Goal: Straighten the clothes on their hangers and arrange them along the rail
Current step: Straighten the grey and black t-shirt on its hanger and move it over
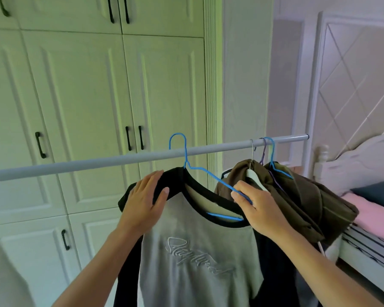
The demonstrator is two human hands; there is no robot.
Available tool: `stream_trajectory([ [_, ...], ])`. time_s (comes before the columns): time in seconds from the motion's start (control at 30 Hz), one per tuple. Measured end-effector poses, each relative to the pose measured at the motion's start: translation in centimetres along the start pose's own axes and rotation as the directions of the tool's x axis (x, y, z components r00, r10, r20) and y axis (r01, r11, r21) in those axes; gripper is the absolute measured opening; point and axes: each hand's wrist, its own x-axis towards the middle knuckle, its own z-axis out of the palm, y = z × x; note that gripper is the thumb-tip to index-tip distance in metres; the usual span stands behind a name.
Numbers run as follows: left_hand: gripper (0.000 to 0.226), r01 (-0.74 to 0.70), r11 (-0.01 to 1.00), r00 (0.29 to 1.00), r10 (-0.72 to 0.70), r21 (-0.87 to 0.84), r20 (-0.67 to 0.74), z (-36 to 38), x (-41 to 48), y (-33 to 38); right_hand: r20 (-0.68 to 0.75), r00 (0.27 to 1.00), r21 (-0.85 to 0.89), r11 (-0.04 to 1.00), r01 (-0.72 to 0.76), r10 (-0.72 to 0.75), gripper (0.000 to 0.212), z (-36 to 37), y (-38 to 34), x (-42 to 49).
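A grey T-shirt (197,251) with black collar, black sleeves and embroidered script hangs on a blue wire hanger (187,161) hooked over the grey rail (98,163). My left hand (143,201) lies over the shirt's black left shoulder, thumb under the fabric. My right hand (256,206) pinches the hanger's right arm, where the collar has slid off it. Further right, brown garments (302,196) hang bunched on several hangers, one white (256,177), one purple, one blue.
White wardrobe doors (82,103) with black handles stand close behind the rail. A white bed frame (355,247) with pink bedding (372,216) and a dark blue pillow (379,192) sits at the right, under the rail's end (306,136).
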Motion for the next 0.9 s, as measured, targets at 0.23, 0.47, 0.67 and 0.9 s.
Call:
stream_trajectory([
  [0.23, 0.055, 0.005, 1.000, 0.994, -0.002, 0.027, -0.106, -2.3, -0.4, 0.6, 0.093, 0.995, 0.163, 0.987, 0.018, -0.034, 0.023, 0.6, -1.2, 0.0],
  [0.47, 0.036, -0.110, 0.969, 0.979, 0.145, 0.220, -0.146, -4.1, -3.6, 0.1, 0.147, 0.985, 0.161, 0.984, 0.071, -0.095, 0.023, 0.6, -2.6, -1.8],
  [0.67, 0.037, -0.076, 0.980, 0.978, 0.109, 0.183, -0.175, -6.0, -5.0, -0.7, 0.120, 0.990, 0.363, 0.925, -0.110, 0.070, 0.006, 0.6, -2.4, -3.8],
  [0.9, 0.040, -0.036, 0.971, 0.977, 0.084, 0.237, -0.197, -9.7, -5.7, -1.9, -0.066, 0.950, 0.610, 0.766, -0.203, 0.304, 0.024, 4.5, -2.4, -7.3],
])
